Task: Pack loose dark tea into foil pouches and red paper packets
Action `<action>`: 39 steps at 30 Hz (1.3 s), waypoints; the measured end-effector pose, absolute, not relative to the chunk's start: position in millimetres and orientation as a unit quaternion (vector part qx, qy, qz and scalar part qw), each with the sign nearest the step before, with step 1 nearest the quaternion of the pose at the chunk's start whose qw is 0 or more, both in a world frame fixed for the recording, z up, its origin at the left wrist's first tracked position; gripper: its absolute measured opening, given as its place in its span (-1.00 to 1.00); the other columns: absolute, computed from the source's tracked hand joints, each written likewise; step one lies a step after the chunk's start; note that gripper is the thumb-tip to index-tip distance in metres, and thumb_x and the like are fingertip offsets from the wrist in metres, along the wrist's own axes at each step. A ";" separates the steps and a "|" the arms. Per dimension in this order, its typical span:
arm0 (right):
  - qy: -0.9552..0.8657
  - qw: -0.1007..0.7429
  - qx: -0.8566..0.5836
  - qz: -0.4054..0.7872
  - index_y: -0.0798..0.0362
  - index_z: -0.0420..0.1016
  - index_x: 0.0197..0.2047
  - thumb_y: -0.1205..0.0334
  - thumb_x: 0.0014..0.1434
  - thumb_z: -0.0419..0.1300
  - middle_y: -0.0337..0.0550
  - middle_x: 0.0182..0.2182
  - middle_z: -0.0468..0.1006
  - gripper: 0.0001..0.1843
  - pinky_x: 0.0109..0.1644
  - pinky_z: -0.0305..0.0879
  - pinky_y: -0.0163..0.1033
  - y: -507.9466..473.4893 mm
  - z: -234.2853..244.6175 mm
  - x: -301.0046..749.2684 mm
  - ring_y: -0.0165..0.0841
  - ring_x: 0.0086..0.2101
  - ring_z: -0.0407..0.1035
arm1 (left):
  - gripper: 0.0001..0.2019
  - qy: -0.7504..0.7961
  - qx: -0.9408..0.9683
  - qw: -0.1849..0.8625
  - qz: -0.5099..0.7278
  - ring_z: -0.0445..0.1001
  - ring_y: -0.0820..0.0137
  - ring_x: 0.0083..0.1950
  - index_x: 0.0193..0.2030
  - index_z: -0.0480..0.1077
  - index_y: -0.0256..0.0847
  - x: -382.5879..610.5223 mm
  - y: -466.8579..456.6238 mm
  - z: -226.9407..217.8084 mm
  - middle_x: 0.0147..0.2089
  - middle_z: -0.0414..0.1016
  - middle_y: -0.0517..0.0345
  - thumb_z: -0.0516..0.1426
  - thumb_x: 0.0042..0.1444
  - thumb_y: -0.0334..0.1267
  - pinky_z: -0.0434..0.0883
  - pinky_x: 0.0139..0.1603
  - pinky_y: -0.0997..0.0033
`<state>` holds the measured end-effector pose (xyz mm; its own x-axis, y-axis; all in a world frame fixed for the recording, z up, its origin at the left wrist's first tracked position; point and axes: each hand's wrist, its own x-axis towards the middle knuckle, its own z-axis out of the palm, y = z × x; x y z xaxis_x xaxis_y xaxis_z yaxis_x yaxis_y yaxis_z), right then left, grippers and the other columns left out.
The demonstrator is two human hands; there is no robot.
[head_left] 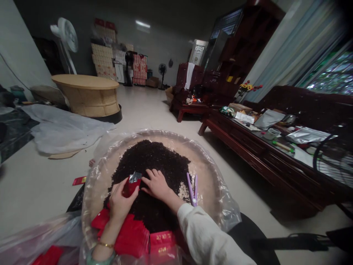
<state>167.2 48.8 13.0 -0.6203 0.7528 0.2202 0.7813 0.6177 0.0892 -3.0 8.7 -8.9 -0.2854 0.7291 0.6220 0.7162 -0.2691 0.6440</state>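
Note:
A wide round tray [209, 173] lined with clear plastic sits in front of me, heaped with dark loose tea leaves [154, 162]. My left hand [120, 200] grips a small red pouch [131, 184] with a silver open mouth, held against the pile. My right hand [156, 183] lies on the leaves just right of the pouch, fingers curled into them and pointing toward its mouth. A stack of red pouches [132, 235] lies at the tray's near edge under my left wrist. Purple tweezers [192, 189] rest on the tray to the right.
A long dark wooden table [264, 154] cluttered with packets runs along the right. A round wooden tub [88, 94] and plastic sheeting [63, 129] lie at the left. A fan's wire guard [335, 158] stands at the far right. A red pouch [79, 180] lies on the floor.

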 end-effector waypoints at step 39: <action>-0.904 0.138 -0.402 0.051 -0.09 0.19 0.31 -0.06 0.35 -0.08 -0.12 0.31 0.19 -0.47 0.36 -0.14 -0.02 62.9 22.1 190.3 -0.28 0.31 -0.05 | -0.54 0.635 0.571 0.043 0.519 0.46 0.35 -0.38 -0.06 0.46 -0.24 -6.2 10.2 -16.0 -0.27 0.50 0.05 0.20 -0.03 0.03 0.46 -0.27 0.34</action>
